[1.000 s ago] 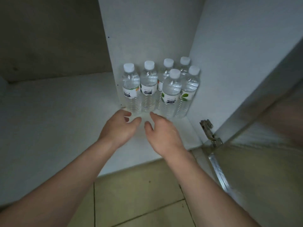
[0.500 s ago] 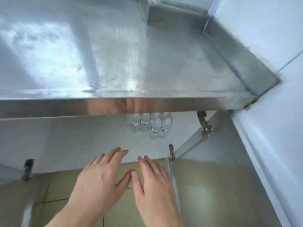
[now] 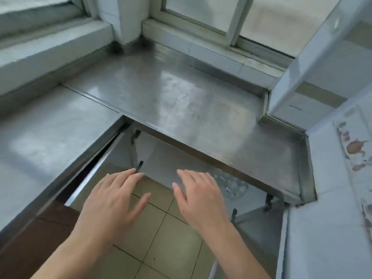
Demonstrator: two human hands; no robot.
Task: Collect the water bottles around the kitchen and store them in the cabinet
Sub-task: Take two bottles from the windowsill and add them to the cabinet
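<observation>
Under the steel counter (image 3: 181, 101), water bottles (image 3: 233, 185) clustered inside the open cabinet (image 3: 161, 158) at its right side, partly hidden by the counter edge, left hand (image 3: 112, 200) and right hand (image 3: 199, 198) hovering above the tiled floor (image 3: 161, 234), fingers straight and spread, holding nothing

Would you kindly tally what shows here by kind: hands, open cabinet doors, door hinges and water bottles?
Hands: 2, the left hand and the right hand
Open cabinet doors: 2
Door hinges: 4
Water bottles: a cluster half hidden under the countertop, so the count is unclear
Total: 8, bottles aside
</observation>
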